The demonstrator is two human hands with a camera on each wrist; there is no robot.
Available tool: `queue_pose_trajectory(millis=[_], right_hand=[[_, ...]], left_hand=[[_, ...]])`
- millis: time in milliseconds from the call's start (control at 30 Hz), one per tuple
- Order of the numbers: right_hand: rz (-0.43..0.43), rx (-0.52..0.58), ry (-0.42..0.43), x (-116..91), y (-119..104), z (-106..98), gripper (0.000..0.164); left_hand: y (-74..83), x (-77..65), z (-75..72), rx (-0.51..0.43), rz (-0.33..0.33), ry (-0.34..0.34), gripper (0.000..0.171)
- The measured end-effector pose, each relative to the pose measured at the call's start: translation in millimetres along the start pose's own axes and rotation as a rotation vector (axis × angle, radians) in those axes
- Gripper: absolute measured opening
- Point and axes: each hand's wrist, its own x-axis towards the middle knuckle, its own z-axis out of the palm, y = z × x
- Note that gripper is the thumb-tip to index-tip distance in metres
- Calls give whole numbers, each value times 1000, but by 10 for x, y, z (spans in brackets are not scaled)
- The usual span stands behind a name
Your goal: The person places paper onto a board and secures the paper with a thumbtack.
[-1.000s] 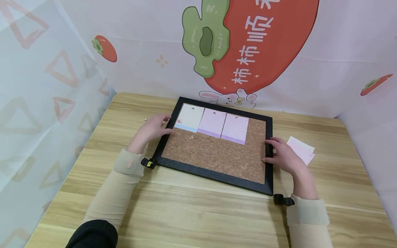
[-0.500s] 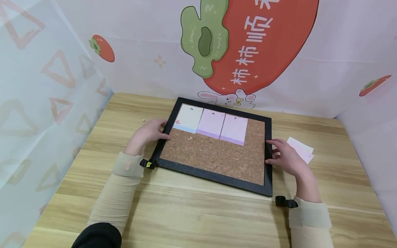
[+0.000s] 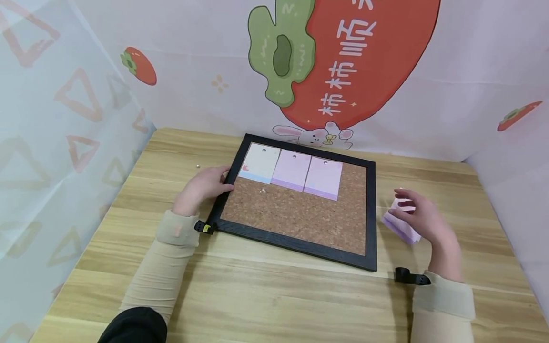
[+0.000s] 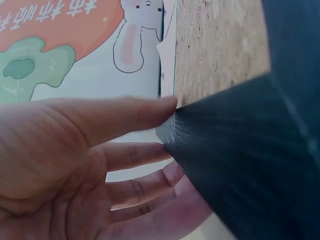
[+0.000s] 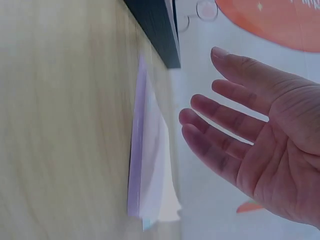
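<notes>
The cork board [image 3: 283, 214] lies flat on the table [image 3: 257, 295], and every position here is taken from it. Along its upper edge, from its left corner, sit a white card [image 3: 259, 164], a middle pink card [image 3: 291, 171] and a right pink card [image 3: 323, 178], side by side; the cork below them and to their right is bare apart from a small pale fleck [image 3: 263, 190]. Each card shows a shiny dot near its top, too small to identify. At the board's left rail, the left hand [image 3: 203, 185] pinches the black edge, thumb on top and fingers against the outer side. Just beyond the right rail lie the loose cards [image 3: 402, 229], overlapping; the right hand [image 3: 426, 219] is over them with fingers loosely spread, holding nothing and apart from the paper. The step in hand appears to be handling these loose cards. For a clean lift, maintain the left-hand hold so that the board does not turn. Slide one fingertip under an exposed card edge, then close the thumb above it. Separate the top card before raising it, since thin overlapping sheets are likely to cling together or crease.
</notes>
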Motion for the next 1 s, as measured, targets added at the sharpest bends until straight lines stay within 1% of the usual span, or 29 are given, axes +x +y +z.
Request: queue_pose_trajectory(millis=[133,267,400,567,667,767,900,1000], right_hand=[[33,-8,19,-47,116,-66,64],[112,-40,14,-98,216,-127,69],[187,-74,-7,-141,288,-172,75],[234,-108,-33,-171,365,-198,82],[265,-121,-42,-183,415,-200,86],[284,-122,-45,-195,458,-195,88],[289,-117,-64,-200,503,-194,90],[298,-118,-79,-196,523,-195,90]], left_hand=[[29,-34,-24,-20,0,-27,74],[35,-57,-44,-24,4,-47,74],[19,-49,-45,-10,14,-62,75],[-17,-26,-37,1,36,-76,74],[-30,-22,-37,-3,37,-77,73],[-20,-29,-38,3,39,-72,62],[-4,-41,-41,9,40,-65,43],[5,-47,-45,7,42,-63,36]])
